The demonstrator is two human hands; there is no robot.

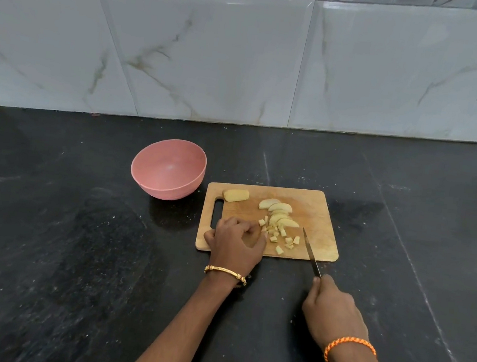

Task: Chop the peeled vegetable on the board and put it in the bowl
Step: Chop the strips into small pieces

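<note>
Nearest the camera, the right hand (332, 308) is seen closed round the handle of a knife (311, 251), the blade angled up and left over the near right part of the wooden chopping board (318, 208). An orange braided band (350, 346) is worn at that wrist. To the left, the left hand (237, 241) is rested on the board's near left part, fingers curled, fingertips touching the small diced pieces (280, 237); whether any piece is pinched cannot be told. A gold bangle (226, 273) is worn on that wrist. Just beyond the dice, a row of peeled slices (278, 213) is laid overlapping at mid-board. An uncut peeled chunk (236, 195) is placed at the far left corner, above the handle slot (217, 212). A pink bowl (168, 169) is set on the black bench (59, 234), just left of the board. A marbled tile wall (217, 52) is seen behind.
</note>
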